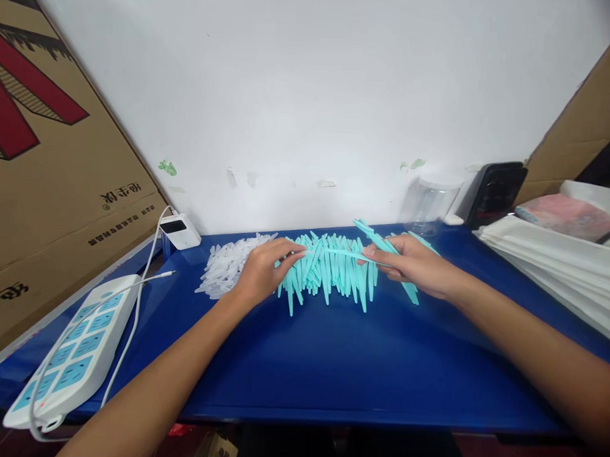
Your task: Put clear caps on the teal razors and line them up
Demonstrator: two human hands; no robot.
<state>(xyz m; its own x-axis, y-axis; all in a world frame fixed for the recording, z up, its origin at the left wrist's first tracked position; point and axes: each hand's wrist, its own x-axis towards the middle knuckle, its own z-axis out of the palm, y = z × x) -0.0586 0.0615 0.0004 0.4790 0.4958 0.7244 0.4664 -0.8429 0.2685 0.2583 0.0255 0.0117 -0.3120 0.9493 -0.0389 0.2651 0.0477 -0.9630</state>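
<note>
My right hand [408,262] is closed round several slim teal eyebrow razors [377,238]. One of them points left from its fingertips toward my left hand. My left hand [271,267] is pinched at the thin end of that razor, with a small whitish cap [309,252] at its fingertips, partly hidden. Below and between both hands lies a wide row of teal razors [341,266], tapered ends toward me. Just behind my left hand spreads a heap of small translucent caps [226,266].
On the left lie a white power strip [75,354], a cable and a white device with a dark screen [181,231]. A clear jar [430,203], a dark phone-like object [496,195] and stacked white trays [549,257] are at the right. Cardboard [61,167] flanks the blue table [330,369].
</note>
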